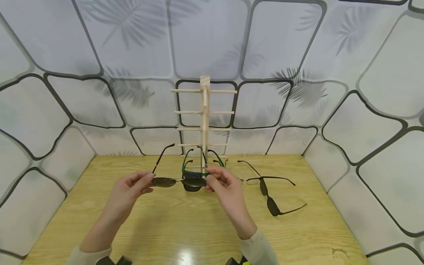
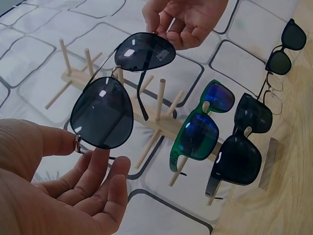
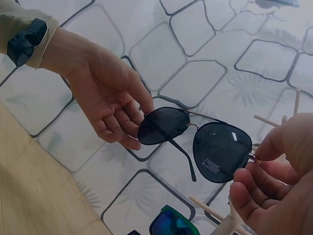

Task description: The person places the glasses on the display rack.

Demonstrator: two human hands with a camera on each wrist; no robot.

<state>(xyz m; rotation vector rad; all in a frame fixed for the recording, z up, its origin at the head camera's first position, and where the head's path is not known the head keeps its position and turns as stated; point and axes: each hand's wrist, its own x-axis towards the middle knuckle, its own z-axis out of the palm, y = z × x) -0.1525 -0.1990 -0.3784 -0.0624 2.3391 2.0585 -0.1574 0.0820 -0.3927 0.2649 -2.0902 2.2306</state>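
Dark aviator sunglasses with a thin metal double bridge are held up level between both hands, temples unfolded and pointing away. My left hand pinches one hinge corner between thumb and fingers. At the opposite hinge, my right hand pinches the frame the same way. Behind them stands a wooden display rack with pegs on both sides. On its lower pegs hang green-framed sunglasses with blue lenses and, below those, black sunglasses. In the head view the aviators partly cover both pairs.
Right of the rack, thin-rimmed eyeglasses and another pair of dark sunglasses lie on the wooden table. Patterned white walls close in the back and both sides. The rack's upper pegs stick out sideways.
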